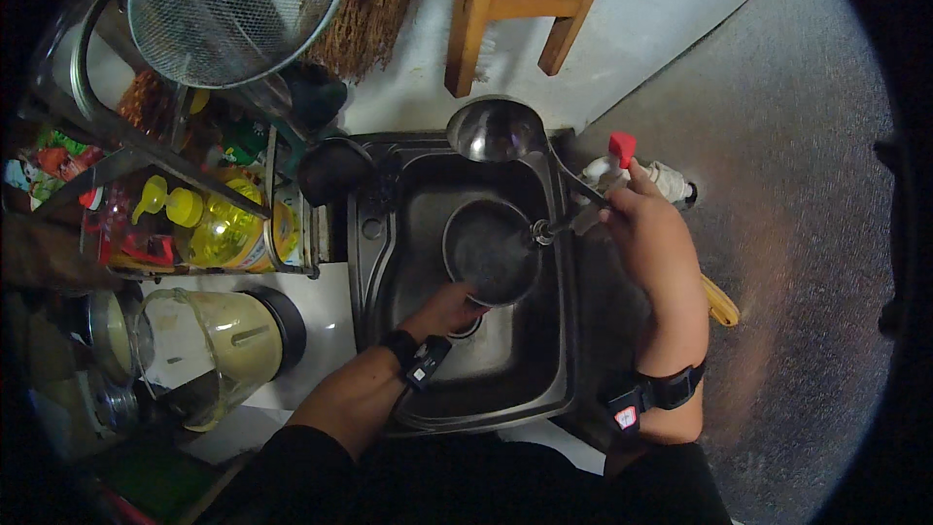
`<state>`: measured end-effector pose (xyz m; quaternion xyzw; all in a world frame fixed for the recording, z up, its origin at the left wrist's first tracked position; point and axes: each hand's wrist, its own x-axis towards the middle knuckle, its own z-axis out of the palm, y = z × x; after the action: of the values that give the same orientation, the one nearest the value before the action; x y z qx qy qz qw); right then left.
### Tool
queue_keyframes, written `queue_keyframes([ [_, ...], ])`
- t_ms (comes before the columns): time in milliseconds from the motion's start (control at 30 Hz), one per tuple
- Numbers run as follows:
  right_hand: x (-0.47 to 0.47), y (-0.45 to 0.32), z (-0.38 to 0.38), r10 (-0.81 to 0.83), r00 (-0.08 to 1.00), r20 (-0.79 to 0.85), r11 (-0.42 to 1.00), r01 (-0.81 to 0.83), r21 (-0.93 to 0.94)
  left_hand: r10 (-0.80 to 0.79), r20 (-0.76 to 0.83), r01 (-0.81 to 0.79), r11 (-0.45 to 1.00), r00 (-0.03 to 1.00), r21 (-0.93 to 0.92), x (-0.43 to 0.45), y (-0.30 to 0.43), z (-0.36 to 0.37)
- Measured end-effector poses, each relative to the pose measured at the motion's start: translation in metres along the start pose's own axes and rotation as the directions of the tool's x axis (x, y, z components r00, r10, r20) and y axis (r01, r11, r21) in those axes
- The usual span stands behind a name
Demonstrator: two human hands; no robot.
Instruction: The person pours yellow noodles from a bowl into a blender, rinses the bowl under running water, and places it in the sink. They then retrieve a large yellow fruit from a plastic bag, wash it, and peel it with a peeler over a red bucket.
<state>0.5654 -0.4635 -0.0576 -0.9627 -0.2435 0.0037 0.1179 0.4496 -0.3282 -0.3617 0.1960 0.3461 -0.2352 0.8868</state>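
Observation:
My left hand [455,308] grips the near rim of a round metal bowl [490,255] inside the stainless steel sink [466,394]. The bowl lies under the end of the faucet spout [541,231], and its inside looks wet or partly filled. My right hand [638,208] holds the handle of a steel ladle [499,130], whose bowl hangs over the sink's far edge. A finger of that hand reaches to the red tap handle [622,149] at the right of the sink. Part of the ladle's handle is hidden by my fingers.
At the left stand a rack with a yellow dish soap bottle [233,226], a blender jar [211,350] and a dark cup [335,171]. A wire mesh strainer [237,11] hangs upper left beside a straw broom [379,7]. A wooden frame [474,14] stands beyond the sink.

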Motion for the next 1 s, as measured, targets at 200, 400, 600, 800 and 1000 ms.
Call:
queue_keyframes([
  [200,-0.005,-0.002,0.003,0.022,1.000,0.008,1.000,-0.022,-0.010,-0.001,0.008,0.001,1.000,1.000,-0.002,0.017,0.001,-0.007],
  [400,-0.005,-0.012,0.021,0.017,1.000,-0.008,0.998,-0.017,-0.053,0.061,-0.071,-0.061,0.998,0.996,0.000,0.020,-0.002,-0.001],
  [600,-0.006,-0.024,0.034,0.088,0.996,0.021,0.995,-0.087,-0.044,0.045,0.022,-0.044,0.998,0.999,-0.034,0.025,-0.001,-0.004],
  [800,0.002,-0.026,0.055,0.049,0.998,0.029,0.998,-0.048,-0.030,0.054,0.040,-0.051,0.996,0.998,-0.077,0.023,0.001,-0.003],
  [1000,0.012,-0.033,0.076,-0.038,0.995,-0.095,0.994,0.029,-0.102,0.049,0.042,-0.049,0.999,0.998,-0.008,0.013,0.006,0.006],
])
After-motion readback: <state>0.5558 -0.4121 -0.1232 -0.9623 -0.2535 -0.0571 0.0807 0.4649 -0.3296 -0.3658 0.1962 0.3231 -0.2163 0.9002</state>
